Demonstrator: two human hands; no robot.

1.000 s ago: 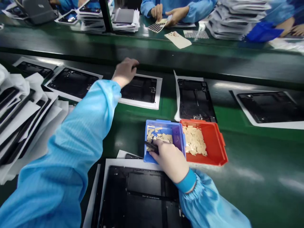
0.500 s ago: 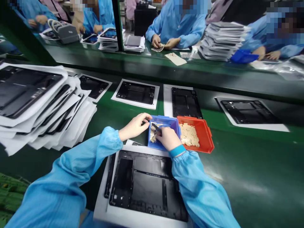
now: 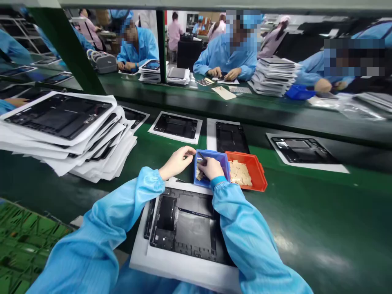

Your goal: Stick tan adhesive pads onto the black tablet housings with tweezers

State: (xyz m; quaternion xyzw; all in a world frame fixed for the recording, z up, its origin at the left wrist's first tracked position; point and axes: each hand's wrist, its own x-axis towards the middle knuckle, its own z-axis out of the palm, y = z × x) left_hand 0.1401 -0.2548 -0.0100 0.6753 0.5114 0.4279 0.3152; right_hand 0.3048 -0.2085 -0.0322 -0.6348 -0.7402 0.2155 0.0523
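Observation:
My left hand (image 3: 177, 162) is at the left side of a blue bin (image 3: 227, 164), fingers curved and parted from the thumb. Its fingertips come up to the bin's rim; whether they touch it I cannot tell. My right hand (image 3: 213, 168) reaches into this bin, fingers closed on slim black tweezers (image 3: 201, 156). Below the hand, small pale and dark pieces (image 3: 199, 173) lie in the bin; the tweezer tips are hidden. Under my forearms, a black tablet housing (image 3: 191, 228) lies on white sheets, another housing partly beneath it.
A red bin (image 3: 259, 173) with flat beige pieces (image 3: 239, 173) adjoins the blue one. On the left stands a tall stack of housings and white sheets (image 3: 122, 151). More housings (image 3: 176, 125) lie along the green bench (image 3: 306, 212). Co-workers in blue (image 3: 228, 55) sit opposite.
The view has tilted upward, showing more of the room. My right hand remains in the blue bin with the tweezers, my left beside it. The co-worker opposite now has both hands at a dark item.

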